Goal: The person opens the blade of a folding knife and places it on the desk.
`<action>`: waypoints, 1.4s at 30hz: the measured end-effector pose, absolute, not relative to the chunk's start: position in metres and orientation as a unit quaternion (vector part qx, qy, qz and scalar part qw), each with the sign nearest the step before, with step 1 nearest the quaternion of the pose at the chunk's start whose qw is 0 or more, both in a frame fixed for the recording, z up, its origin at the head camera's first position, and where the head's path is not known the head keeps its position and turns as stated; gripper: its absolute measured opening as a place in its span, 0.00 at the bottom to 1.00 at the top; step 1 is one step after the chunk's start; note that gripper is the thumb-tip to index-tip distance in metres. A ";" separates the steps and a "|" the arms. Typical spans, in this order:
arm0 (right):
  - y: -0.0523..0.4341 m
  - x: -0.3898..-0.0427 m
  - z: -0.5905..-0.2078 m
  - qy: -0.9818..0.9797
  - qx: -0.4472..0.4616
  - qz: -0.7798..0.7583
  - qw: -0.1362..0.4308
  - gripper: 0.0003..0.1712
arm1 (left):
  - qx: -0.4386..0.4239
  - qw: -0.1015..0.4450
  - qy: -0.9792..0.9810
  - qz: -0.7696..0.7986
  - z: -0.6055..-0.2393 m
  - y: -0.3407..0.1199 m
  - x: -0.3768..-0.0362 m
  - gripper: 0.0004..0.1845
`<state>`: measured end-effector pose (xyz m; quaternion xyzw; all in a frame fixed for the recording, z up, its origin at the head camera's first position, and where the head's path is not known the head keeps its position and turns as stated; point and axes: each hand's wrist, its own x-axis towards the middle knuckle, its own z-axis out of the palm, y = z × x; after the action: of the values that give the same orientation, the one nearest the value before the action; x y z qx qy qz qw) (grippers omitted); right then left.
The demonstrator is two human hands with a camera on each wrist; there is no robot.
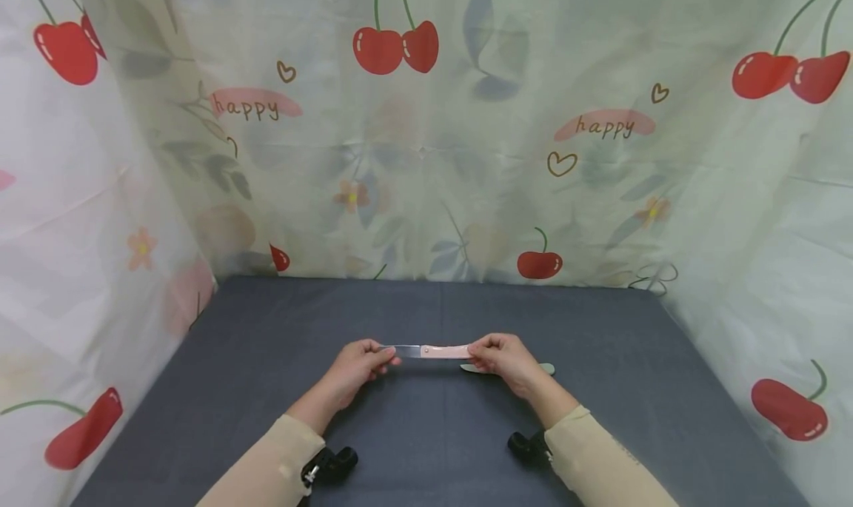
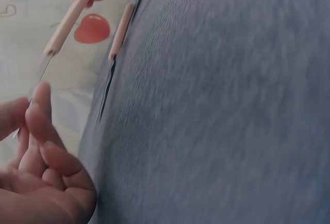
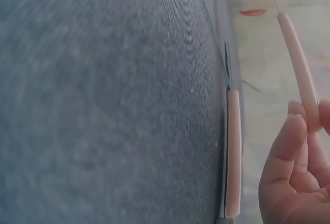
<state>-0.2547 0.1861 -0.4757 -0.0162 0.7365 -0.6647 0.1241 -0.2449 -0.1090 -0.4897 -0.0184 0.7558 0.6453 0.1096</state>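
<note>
A knife (image 1: 445, 352) with a pale pink handle and a metal blade is held level above the table, crosswise between both hands. My left hand (image 1: 357, 368) pinches the blade near its tip between thumb and fingers. At the other end, my right hand (image 1: 509, 362) pinches the butt of the handle. A second knife (image 3: 234, 152) lies on the table below; both wrist views show its pink handle and thin blade. In the head view, a pale green rounded end (image 1: 548, 368) and a light tip show beside the right hand, which hides the middle.
A dark grey cloth covers the table (image 1: 426, 433). Behind and at both sides hangs a pale curtain (image 1: 426, 218) printed with cherries, leaves and "happy". Black camera mounts (image 1: 336, 462) sit at both wrists, by the cream sleeves (image 1: 273, 459).
</note>
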 end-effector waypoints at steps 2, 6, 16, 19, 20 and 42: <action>0.188 -0.255 -0.477 0.739 -0.029 -0.660 0.132 0.07 | -0.009 0.123 0.759 0.640 -0.489 -0.112 -0.246 0.09; 0.192 -0.254 -0.477 0.748 -0.039 -0.647 0.145 0.09 | 0.007 0.138 0.769 0.624 -0.489 -0.116 -0.246 0.09; 0.192 -0.250 -0.477 0.754 -0.055 -0.634 0.163 0.12 | 0.031 0.131 0.799 0.586 -0.487 -0.122 -0.242 0.09; 0.190 -0.250 -0.478 0.750 -0.059 -0.637 0.166 0.12 | 0.024 0.118 0.809 0.575 -0.487 -0.124 -0.242 0.09; 0.188 -0.250 -0.478 0.750 -0.061 -0.637 0.166 0.12 | 0.021 0.113 0.813 0.571 -0.488 -0.125 -0.242 0.08; 0.138 -0.250 -0.479 0.838 -0.027 -0.534 0.105 0.05 | -0.049 0.047 0.893 0.446 -0.486 -0.144 -0.242 0.13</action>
<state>-0.2495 0.1378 -0.4793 -0.0268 0.8384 -0.5342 0.1050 -0.2418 -0.1441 -0.4865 -0.0492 0.8926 0.4456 0.0472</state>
